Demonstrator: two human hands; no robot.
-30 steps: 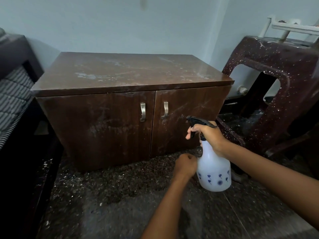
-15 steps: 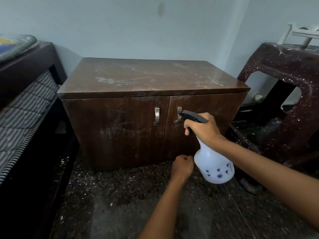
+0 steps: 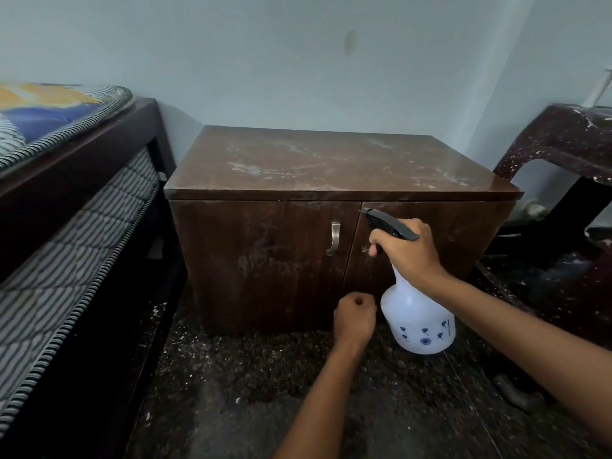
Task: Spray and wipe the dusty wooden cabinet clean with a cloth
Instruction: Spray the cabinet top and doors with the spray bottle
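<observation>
Item 1: wooden cabinet [image 3: 284, 260], two doors, standing on the speckled floor [image 3: 238, 385] against the pale wall [image 3: 298, 61]. I noted whitish dust streaks on its top and on the left door; one metal handle [image 3: 333, 238] showed on that door.

Item 2: spray bottle [image 3: 418, 321], white with small blue flowers and a black trigger head, held up in front of the right door, nozzle pointing left toward the door seam.

Item 3: right hand [image 3: 409, 251], its grip closed round the bottle neck, a finger at the trigger.

Item 4: left hand [image 3: 354, 318], curled into a fist just beside the bottle; I could not tell whether it held anything.

Item 5: bed [image 3: 76, 180] with striped mattress, left of the cabinet.

Item 6: dark spattered stool [image 3: 563, 140], right.
</observation>
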